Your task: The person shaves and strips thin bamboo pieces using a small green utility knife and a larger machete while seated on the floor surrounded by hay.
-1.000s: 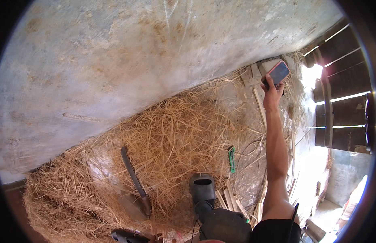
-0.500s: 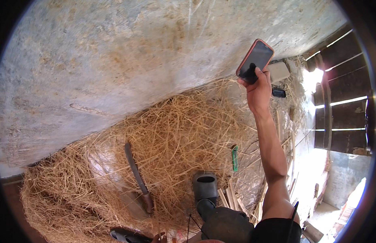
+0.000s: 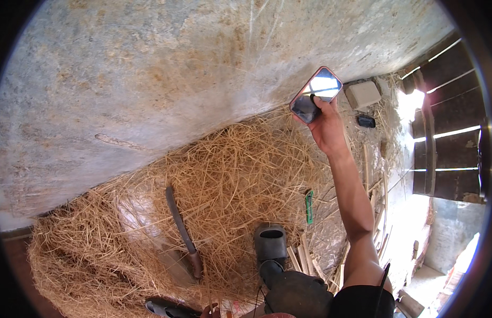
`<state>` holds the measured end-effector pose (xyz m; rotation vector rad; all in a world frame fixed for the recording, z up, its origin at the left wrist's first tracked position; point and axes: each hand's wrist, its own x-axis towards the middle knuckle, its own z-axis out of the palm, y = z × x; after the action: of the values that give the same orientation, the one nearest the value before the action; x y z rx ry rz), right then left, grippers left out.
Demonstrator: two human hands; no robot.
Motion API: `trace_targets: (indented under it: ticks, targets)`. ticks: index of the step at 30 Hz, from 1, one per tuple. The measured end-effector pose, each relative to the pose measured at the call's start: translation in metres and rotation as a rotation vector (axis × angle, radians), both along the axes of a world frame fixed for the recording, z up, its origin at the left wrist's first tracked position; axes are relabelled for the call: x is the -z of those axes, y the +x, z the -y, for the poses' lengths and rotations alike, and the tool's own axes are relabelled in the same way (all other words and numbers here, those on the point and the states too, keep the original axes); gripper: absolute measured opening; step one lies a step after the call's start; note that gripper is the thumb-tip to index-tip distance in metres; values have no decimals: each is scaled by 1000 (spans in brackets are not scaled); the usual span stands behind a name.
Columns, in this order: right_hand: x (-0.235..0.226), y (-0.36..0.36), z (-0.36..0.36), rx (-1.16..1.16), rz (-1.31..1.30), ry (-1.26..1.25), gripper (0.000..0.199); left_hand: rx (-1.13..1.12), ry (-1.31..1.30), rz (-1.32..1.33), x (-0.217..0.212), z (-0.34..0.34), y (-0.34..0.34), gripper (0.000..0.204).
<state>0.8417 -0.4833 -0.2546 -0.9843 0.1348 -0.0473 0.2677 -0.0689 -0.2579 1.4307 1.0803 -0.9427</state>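
Phone (image 3: 312,91), between 1 and 2 o'clock, is gripped in the right hand (image 3: 328,130). At the phone's 3 o'clock lies a pale block (image 3: 364,95); toward 7, a curved knife (image 3: 182,232) on straw (image 3: 240,175). Left hand (image 3: 210,311), near 6 o'clock: I cannot tell its grip.

One phone (image 3: 324,85), one machete (image 3: 181,227), one green tool (image 3: 309,206)

Bright light peeks between the boards (image 3: 453,149) at three o'clock. The phone (image 3: 324,86) shines white between one and two. Edges look bent and black.
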Motion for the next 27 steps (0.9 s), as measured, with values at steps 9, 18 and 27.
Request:
trace_targets:
  ticks: [9, 18, 27]
  targets:
    - [7, 0, -1, 10, -14, -131, 49, 0, 46, -7, -4, 5, 9, 50]
    - [3, -3, -2, -5, 16, -131, 69, -34, 26, -2, -2, 6, 11, 48]
    - [6, -3, 8, -8, -81, -4, 57, -89, 15, -5, -5, 9, 18, 48]
